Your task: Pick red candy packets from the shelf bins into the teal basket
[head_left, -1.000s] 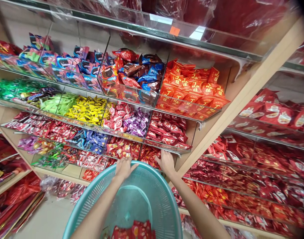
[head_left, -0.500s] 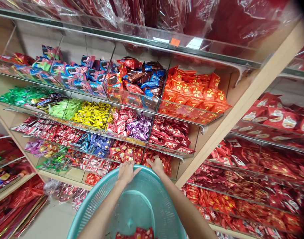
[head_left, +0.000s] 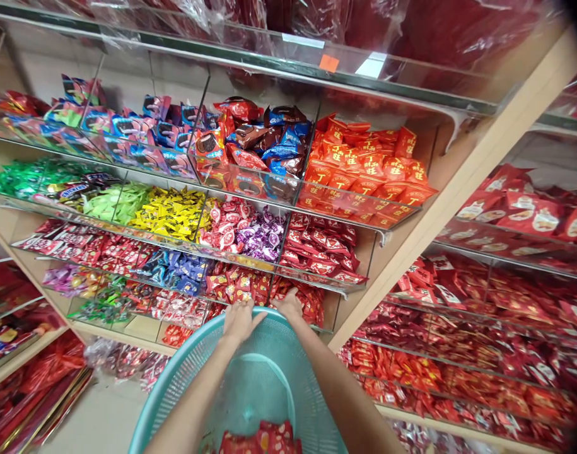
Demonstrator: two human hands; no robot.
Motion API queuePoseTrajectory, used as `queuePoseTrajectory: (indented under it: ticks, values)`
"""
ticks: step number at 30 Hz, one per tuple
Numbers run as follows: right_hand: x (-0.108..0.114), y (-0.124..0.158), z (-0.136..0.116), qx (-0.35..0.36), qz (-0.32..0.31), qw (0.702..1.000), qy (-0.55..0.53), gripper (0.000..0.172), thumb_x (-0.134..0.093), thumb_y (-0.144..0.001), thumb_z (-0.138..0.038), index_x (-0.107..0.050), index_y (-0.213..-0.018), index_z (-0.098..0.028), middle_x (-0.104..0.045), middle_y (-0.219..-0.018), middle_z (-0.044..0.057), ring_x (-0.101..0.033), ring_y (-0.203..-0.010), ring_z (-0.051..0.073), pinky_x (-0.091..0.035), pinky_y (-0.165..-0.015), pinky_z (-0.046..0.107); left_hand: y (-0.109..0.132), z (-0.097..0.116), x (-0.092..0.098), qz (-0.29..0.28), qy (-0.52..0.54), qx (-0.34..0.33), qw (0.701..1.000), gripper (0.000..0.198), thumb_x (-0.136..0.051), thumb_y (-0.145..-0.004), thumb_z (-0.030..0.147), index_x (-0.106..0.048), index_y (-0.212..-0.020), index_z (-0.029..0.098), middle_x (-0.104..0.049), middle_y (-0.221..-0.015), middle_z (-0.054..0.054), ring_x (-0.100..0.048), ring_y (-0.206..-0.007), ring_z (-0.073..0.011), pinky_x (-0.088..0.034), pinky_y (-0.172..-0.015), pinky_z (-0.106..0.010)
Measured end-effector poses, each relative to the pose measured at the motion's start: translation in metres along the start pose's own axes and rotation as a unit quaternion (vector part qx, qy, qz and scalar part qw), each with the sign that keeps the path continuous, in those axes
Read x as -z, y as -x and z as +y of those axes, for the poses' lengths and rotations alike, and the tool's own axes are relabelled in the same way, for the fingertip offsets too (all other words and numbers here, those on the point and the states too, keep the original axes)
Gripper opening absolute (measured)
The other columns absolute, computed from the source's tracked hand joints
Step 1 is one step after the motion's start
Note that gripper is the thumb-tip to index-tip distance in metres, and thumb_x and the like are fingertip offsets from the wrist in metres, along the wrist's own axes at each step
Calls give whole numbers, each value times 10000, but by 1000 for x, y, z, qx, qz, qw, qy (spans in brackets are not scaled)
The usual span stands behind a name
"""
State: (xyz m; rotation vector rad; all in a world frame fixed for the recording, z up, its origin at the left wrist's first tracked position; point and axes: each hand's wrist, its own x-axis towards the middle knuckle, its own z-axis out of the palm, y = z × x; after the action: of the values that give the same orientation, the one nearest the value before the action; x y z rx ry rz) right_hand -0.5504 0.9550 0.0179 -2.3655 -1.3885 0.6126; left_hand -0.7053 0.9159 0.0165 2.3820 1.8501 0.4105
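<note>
A teal plastic basket (head_left: 151, 391) is in front of me, with several red candy packets (head_left: 264, 439) at its bottom. My left hand (head_left: 241, 321) is at the far rim, its thumb lying along the edge and its other fingers bent over the outer side, closed on the basket. Just right of it, my right hand (head_left: 291, 306) reaches past the rim to red wrapped candies (head_left: 311, 302) in a low shelf compartment. Its thumb and forefinger are apart; the other fingertips are partly hidden, and I see nothing held.
Glass-fronted shelves rise ahead, holding orange-red packets (head_left: 364, 170), yellow candies (head_left: 172, 213) and purple candies (head_left: 264, 233). A wooden upright (head_left: 439, 208) separates them from another rack of red packets (head_left: 519, 208) on the right. Red goods (head_left: 33, 391) lie at lower left.
The view has shifted slightly, and the shelves appear a little further left. My right hand has moved slightly left and up among the red candies. My left hand stays at the rim.
</note>
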Motion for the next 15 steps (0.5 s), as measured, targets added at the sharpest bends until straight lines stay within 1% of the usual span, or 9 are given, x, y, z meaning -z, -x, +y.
queuePoseTrajectory:
  ticks: [2,5,7,9,12,15]
  values:
    - [-2,-1,-6,-3,-7,1000,29,738,-628,-664,-434,-276,-1236,-129,-580,-1098,175,-557,-1026,258,-436,-774,327,0,0,-1,1,0,0,1000,549,-224,-833,599,-538,-959,167,-589,-987,-111,-506,-954,-260,-320,-794,-365]
    - [-2,-4,-11,0,-22,999,50,808,-650,-649,-345,-217,-1289,-107,-565,-1123,185,-546,-1048,245,-432,-797,316,-1,0,-2,-2,4,3,1000,546,-229,-831,601,-538,-960,170,-588,-986,-111,-502,-962,-256,-320,-798,-363]
    - [0,-4,-12,3,-27,998,52,849,-648,-642,-318,-184,-1314,-88,-551,-1146,188,-525,-1078,247,-424,-825,318,-1,-1,-2,-5,8,5,1000,545,-238,-826,606,-539,-960,172,-586,-985,-112,-501,-965,-251,-319,-803,-361]
    - [3,-4,-11,0,-29,998,56,860,-644,-637,-316,-179,-1328,-99,-541,-1163,184,-513,-1093,261,-424,-832,340,-1,-1,-3,-5,10,5,1000,548,-241,-823,610,-539,-961,171,-586,-985,-112,-502,-963,-248,-320,-807,-360]
    - [11,-4,-9,12,-37,997,68,813,-648,-618,-303,-260,-1310,-126,-547,-1156,179,-518,-1081,287,-429,-818,372,-1,-1,-3,-2,6,0,1000,558,-223,-829,604,-540,-957,164,-588,-979,-112,-506,-950,-250,-326,-799,-360]
    - [23,-4,-2,48,-55,994,86,649,-647,-600,-291,-438,-1190,-122,-570,-1122,181,-540,-1046,293,-438,-788,354,0,-1,-1,2,1,-5,1000,565,-211,-834,599,-541,-953,156,-590,-976,-114,-507,-950,-254,-330,-795,-361]
